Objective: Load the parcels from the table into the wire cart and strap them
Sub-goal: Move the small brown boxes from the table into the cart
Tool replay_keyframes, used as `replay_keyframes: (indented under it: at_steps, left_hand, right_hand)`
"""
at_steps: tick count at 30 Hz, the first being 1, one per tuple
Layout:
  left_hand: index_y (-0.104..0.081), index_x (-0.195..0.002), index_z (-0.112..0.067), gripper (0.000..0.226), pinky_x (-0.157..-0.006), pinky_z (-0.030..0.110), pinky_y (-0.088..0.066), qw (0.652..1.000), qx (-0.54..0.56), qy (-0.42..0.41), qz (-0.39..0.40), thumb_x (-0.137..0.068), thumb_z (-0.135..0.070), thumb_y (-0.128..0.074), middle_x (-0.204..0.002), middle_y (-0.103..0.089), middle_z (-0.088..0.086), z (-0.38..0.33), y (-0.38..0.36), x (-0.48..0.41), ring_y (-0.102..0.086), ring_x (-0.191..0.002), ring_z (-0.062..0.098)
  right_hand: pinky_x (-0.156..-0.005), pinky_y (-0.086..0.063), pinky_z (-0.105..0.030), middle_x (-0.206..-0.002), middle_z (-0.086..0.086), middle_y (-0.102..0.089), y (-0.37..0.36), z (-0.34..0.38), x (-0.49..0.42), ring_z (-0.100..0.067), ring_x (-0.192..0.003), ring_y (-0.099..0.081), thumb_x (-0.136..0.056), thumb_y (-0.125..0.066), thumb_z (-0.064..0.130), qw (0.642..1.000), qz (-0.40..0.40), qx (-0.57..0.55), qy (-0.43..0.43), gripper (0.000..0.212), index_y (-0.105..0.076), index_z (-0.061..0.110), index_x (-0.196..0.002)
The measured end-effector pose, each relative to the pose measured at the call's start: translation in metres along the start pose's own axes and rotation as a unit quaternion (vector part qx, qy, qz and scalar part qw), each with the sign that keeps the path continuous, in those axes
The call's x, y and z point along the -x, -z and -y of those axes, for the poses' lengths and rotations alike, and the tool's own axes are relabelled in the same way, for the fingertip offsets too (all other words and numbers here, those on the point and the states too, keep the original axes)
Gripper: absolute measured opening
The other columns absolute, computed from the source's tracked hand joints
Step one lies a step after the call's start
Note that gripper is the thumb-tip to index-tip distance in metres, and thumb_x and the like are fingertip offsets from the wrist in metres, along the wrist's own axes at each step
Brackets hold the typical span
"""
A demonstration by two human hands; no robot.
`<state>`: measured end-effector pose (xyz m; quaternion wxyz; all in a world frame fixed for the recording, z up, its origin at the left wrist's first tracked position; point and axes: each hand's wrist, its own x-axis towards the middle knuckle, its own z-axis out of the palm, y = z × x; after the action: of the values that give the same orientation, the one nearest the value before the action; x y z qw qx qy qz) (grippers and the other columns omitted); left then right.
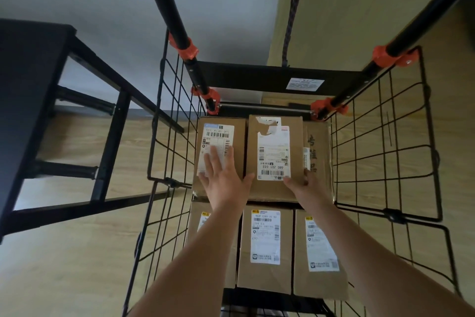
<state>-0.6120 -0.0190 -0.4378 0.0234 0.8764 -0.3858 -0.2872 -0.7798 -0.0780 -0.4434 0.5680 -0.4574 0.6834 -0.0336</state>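
Note:
Several brown cardboard parcels with white labels lie inside the black wire cart (385, 162). My left hand (223, 177) rests flat with spread fingers on the far left parcel (239, 136). My right hand (305, 183) grips the near right corner of the far middle parcel (275, 152), thumb on top and fingers down its right side. A third box (318, 144) with printed characters sits to the right of it. Three more parcels (264, 247) fill the near row, lower down.
A black table (30, 80) with a metal frame stands left of the cart. The cart's black handle poles with orange clamps (185, 49) rise at the far side, and a dark braided cord (293, 8) hangs down behind it. The floor is light wood.

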Motion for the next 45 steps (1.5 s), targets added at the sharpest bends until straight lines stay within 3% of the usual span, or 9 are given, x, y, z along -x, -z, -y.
replay_keyframes:
  at_steps: [7,13,16,22,26,29,33,41,45]
  left_hand:
    - [-0.011,-0.155,-0.028,0.073,-0.122,0.049,-0.007,0.998,0.051,0.029,0.025,-0.096,-0.043,-0.051,-0.164,0.001,0.008,0.011,0.006,0.031,0.006,-0.151,0.027]
    - [-0.023,-0.152,-0.027,0.060,-0.120,0.049,-0.020,0.996,0.074,0.028,0.037,-0.097,-0.033,-0.046,-0.162,-0.011,0.004,0.016,0.015,0.056,-0.009,-0.150,0.025]
    - [-0.032,-0.147,-0.026,0.054,-0.116,0.049,-0.029,0.995,0.088,0.015,0.031,-0.096,-0.032,-0.046,-0.158,-0.024,0.003,0.019,0.022,0.074,-0.020,-0.146,0.024]
    - [-0.043,-0.141,-0.026,0.046,-0.114,0.044,-0.033,0.994,0.095,0.024,0.037,-0.096,-0.029,-0.049,-0.148,-0.040,-0.002,0.028,0.049,0.118,-0.034,-0.137,0.019]
    - [-0.038,-0.146,-0.026,0.051,-0.112,0.039,-0.034,0.995,0.088,0.020,0.050,-0.097,-0.020,-0.047,-0.145,-0.041,-0.001,0.043,0.069,0.150,-0.035,-0.135,0.019]
    - [-0.050,-0.136,-0.023,0.040,-0.103,0.035,-0.045,0.994,0.091,0.020,0.048,-0.096,-0.019,-0.047,-0.135,-0.051,0.000,0.052,0.083,0.167,-0.048,-0.122,0.018]
    - [-0.060,-0.124,-0.024,0.033,-0.087,0.035,-0.056,0.994,0.109,0.019,0.019,-0.096,-0.017,-0.045,-0.128,-0.053,0.002,0.063,0.107,0.186,-0.057,-0.105,0.016]
    - [-0.061,-0.121,-0.023,0.030,-0.077,0.029,-0.057,0.985,0.163,0.026,-0.041,-0.096,-0.015,-0.047,-0.119,-0.058,-0.002,0.111,0.138,0.212,-0.062,-0.084,0.012]
    - [-0.062,-0.118,-0.021,0.029,-0.086,0.033,-0.055,0.984,0.168,0.034,-0.042,-0.096,-0.012,-0.044,-0.112,-0.062,-0.003,0.150,0.155,0.223,-0.062,-0.096,0.014]
  right_hand:
    - [-0.080,-0.041,-0.030,-0.122,0.002,-0.054,0.004,-0.012,0.040,-0.015,-0.095,-0.049,-0.097,-0.058,0.032,1.000,-0.011,0.018,-0.008,0.045,-0.049,0.014,-0.137]
    - [-0.080,-0.043,-0.034,-0.125,-0.006,-0.055,0.006,-0.008,0.068,-0.015,-0.091,-0.051,-0.097,-0.057,0.037,0.999,0.006,0.052,-0.001,0.051,-0.046,0.011,-0.139]
    - [-0.083,-0.050,-0.037,-0.103,-0.002,-0.060,0.008,-0.002,0.084,-0.013,-0.079,-0.054,-0.097,-0.057,0.037,0.998,0.005,0.060,0.003,0.044,-0.051,0.011,-0.132]
    - [-0.093,-0.051,-0.041,-0.108,-0.004,-0.064,0.014,0.002,0.121,-0.019,-0.094,-0.062,-0.095,-0.053,0.048,0.996,0.041,0.076,-0.002,0.046,-0.056,0.016,-0.127]
    - [-0.101,-0.047,-0.047,-0.123,-0.024,-0.062,0.016,0.009,0.154,-0.039,-0.112,-0.060,-0.100,-0.052,0.036,0.989,0.078,0.126,0.007,0.049,-0.056,-0.001,-0.131]
    - [-0.084,-0.052,-0.034,-0.101,-0.007,-0.068,0.009,0.021,0.173,-0.021,-0.093,-0.064,-0.098,-0.055,0.034,0.983,0.089,0.157,0.031,0.032,-0.063,0.014,-0.121]
    - [-0.066,-0.049,-0.027,-0.096,0.002,-0.067,-0.010,0.043,0.194,-0.017,-0.089,-0.065,-0.097,-0.050,0.031,0.967,0.098,0.213,0.099,0.018,-0.063,0.022,-0.105]
    - [-0.071,-0.059,-0.038,-0.082,0.004,-0.068,-0.072,0.072,0.239,-0.017,-0.069,-0.065,-0.095,-0.053,0.025,0.937,0.054,0.271,0.216,0.015,-0.063,0.026,-0.084]
    - [-0.054,-0.049,-0.025,-0.078,0.006,-0.067,-0.107,0.082,0.276,-0.012,-0.065,-0.063,-0.094,-0.053,0.026,0.919,0.008,0.299,0.259,0.017,-0.065,0.025,-0.082]
